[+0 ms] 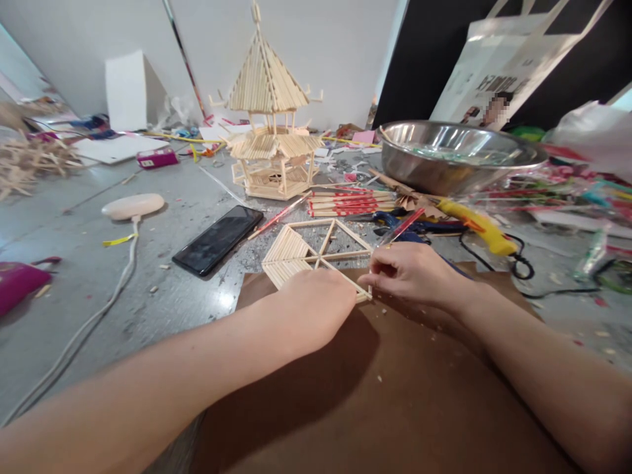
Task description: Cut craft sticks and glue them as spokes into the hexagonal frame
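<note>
A flat, many-sided frame of thin wooden sticks (289, 253) lies over the near edge of a brown sheet (316, 415). Two of its wedges are filled with rows of sticks, while other wedges show open. My left hand (316, 306) is closed over the frame's near side, its fingertips hidden beneath the hand. At the right corner of the frame, my right hand (409, 273) is pinched closed; whatever sits between its fingers is too small to make out. Behind the frame stands a tiered pavilion model (269, 99) built of similar sticks.
A black phone (218, 240) lies left of the frame. Red-tipped sticks (350, 202), blue-handled pliers (399, 220) and a yellow glue gun (476, 227) lie beyond my right hand. A steel bowl (459, 155) stands behind them. A white cable (118, 289) crosses the left side.
</note>
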Tool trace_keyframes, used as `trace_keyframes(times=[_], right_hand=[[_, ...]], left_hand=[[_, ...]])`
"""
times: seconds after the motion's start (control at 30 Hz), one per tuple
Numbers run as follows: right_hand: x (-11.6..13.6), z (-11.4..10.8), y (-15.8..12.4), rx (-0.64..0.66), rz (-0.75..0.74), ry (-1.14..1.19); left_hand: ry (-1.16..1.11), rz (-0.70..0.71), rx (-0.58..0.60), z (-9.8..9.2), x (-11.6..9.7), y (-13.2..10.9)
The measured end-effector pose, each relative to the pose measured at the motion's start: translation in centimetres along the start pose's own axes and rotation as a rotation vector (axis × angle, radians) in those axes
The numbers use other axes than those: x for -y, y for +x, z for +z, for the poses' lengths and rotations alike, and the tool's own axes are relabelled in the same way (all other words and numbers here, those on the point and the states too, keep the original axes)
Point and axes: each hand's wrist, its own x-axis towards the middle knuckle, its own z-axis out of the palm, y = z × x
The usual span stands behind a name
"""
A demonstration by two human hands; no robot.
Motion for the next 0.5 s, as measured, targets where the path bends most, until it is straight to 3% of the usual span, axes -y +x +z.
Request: trace_keyframes(times=[0.5], right_hand=[[-0.04, -0.02, 0.05, 0.05, -0.049, -0.007]], left_hand=[[0.008, -0.004, 0.046, -0.44, -0.14, -0.18]])
